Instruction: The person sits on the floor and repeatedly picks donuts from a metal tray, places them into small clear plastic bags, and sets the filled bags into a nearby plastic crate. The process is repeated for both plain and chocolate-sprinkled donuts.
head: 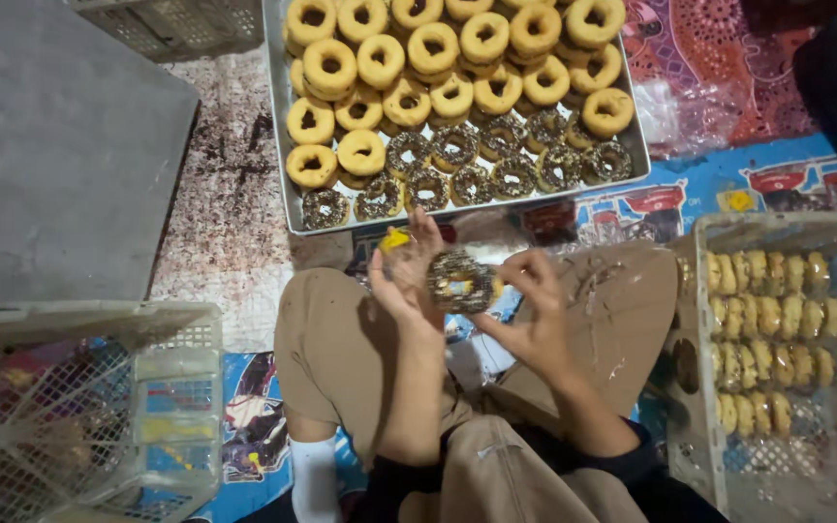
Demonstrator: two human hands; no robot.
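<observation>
I saw both hands, left grip (401, 276) and right grip (535, 310), closed around one sprinkled donut (459, 281). One metal tray (278, 145) and two crates (704, 387) stood on the patterned floor mat (225, 223).

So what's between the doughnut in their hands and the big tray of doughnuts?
In the head view, only the left hand's fingertips and a small yellow piece lie between the sprinkled doughnut and the metal tray.

The floor is covered by a colourful printed mat (728, 184), and a metal tray (278, 145) of ring doughnuts lies on it. Right of the tray and nearer the person stands a white crate (704, 387) with packed doughnuts; left of the tray lies a grey board (50, 145), and below this another, probably plastic, crate (89, 320).
</observation>
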